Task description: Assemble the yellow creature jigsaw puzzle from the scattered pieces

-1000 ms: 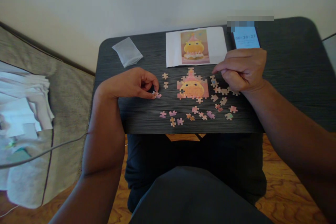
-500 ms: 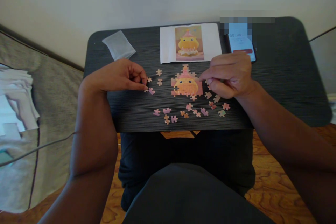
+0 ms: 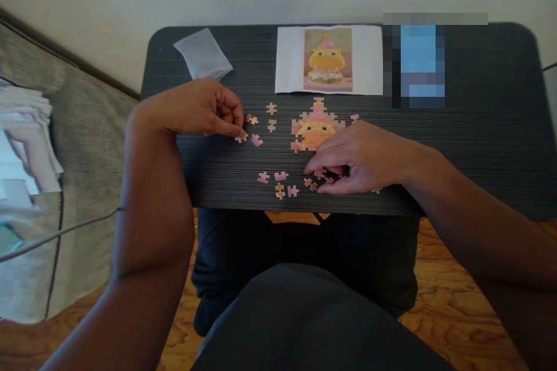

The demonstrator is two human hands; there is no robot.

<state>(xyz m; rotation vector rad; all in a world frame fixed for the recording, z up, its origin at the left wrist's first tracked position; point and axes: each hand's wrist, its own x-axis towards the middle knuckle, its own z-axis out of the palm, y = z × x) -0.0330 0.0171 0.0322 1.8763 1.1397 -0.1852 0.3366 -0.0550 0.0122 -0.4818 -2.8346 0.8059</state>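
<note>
On the dark table lies a partly joined jigsaw puzzle [image 3: 314,134] of a yellow figure in a pink hat. My left hand [image 3: 211,109] is closed, its thumb and fingertip at a pale puzzle piece [image 3: 241,137] left of the puzzle. A pink-purple piece [image 3: 256,139] lies just right of it. My right hand [image 3: 365,153] hovers low over the loose pieces below the puzzle, thumb and fingers apart. An orange piece [image 3: 310,184] shows between its fingertips, apparently on the table. The hand covers the puzzle's lower right part and several pieces.
A white sheet with the printed picture [image 3: 328,61] lies behind the puzzle. To its right is a pixelated phone [image 3: 418,58]; a clear plastic bag [image 3: 203,53] rests at the back left. Several loose pieces [image 3: 281,176] lie near the table's front edge.
My right hand has moved from the puzzle's right edge down and left over the loose pieces, its fingers spreading. My left hand stays at its piece. The view has shifted slightly.
</note>
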